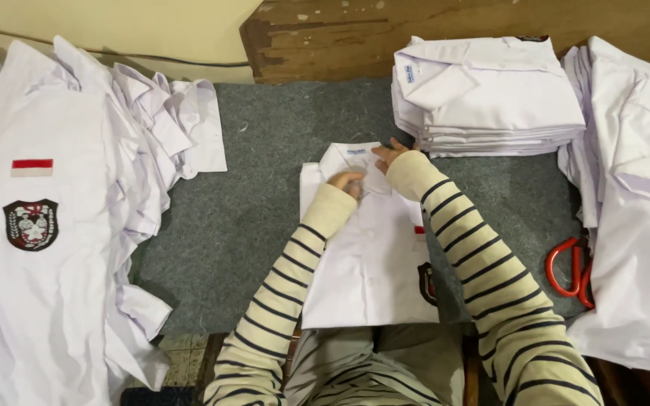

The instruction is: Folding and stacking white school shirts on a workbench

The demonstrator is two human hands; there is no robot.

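Observation:
A white shirt with a dark badge on its pocket lies flat on the grey mat in front of me, collar away from me. My left hand pinches the fabric just below the collar. My right hand grips the collar's right side, next to the left hand. Both arms wear cream sleeves with dark stripes.
A neat stack of folded white shirts sits at the back right. Loose white shirts pile at the right edge, with red-handled scissors beside them. A heap of unfolded badge shirts covers the left. A worn wooden board runs along the back.

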